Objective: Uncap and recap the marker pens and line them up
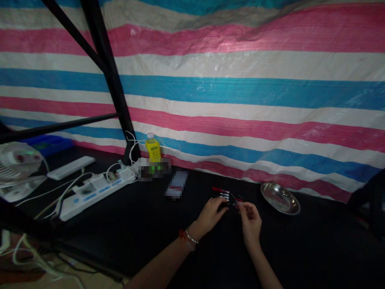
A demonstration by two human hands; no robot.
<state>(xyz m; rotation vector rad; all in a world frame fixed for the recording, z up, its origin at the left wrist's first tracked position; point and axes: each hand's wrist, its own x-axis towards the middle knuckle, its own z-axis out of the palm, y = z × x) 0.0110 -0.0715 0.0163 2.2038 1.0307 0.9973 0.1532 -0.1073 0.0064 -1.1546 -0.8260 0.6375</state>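
Several slim pens or pen-like tools (221, 193) with red and silver parts lie side by side on the black table (144, 237). My left hand (212, 214) reaches over their near end, its fingers curled on a small dark piece. Beside it, my right hand (251, 220) pinches something small at the right end of the group, too dark and blurred to make out. The two hands are close together but apart. A round shiny metal dish (280, 198) sits to the right of my right hand.
A phone (177, 184) lies left of the pens. Behind it stands a yellow bottle (153, 149). Further left are a white power strip (98, 192) with cables, a white fan (19, 164) and a blue tray (46, 144). A black metal frame (112, 88) rises before the striped sheet.
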